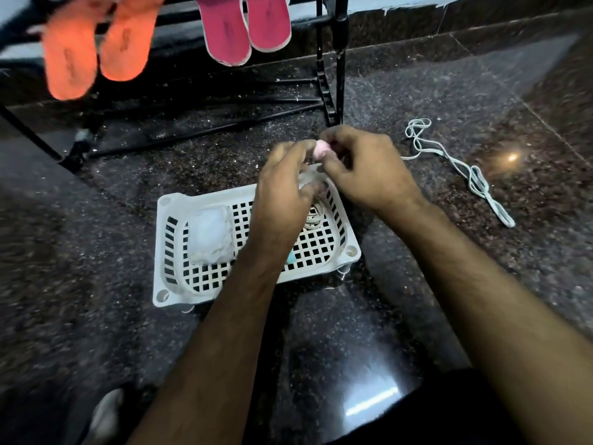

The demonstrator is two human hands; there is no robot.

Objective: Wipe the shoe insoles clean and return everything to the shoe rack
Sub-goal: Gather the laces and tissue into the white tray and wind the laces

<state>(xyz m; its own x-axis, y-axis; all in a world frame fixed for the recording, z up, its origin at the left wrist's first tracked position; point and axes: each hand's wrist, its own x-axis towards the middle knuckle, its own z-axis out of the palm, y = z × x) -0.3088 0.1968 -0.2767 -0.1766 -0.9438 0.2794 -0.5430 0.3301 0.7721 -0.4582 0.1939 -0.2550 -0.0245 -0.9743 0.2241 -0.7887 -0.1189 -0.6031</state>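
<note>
Both my hands meet above the far edge of a white plastic basket on the dark granite floor. My left hand and my right hand pinch a small pink object between their fingertips. Inside the basket lies a folded white cloth, a coiled white lace partly hidden by my left hand, and a bit of something blue under my left wrist. A black shoe rack stands behind, bearing orange slippers and pink slippers.
A loose white shoelace lies on the floor to the right of the rack. A foot shows at the bottom left. The skirting of a wall runs along the back right.
</note>
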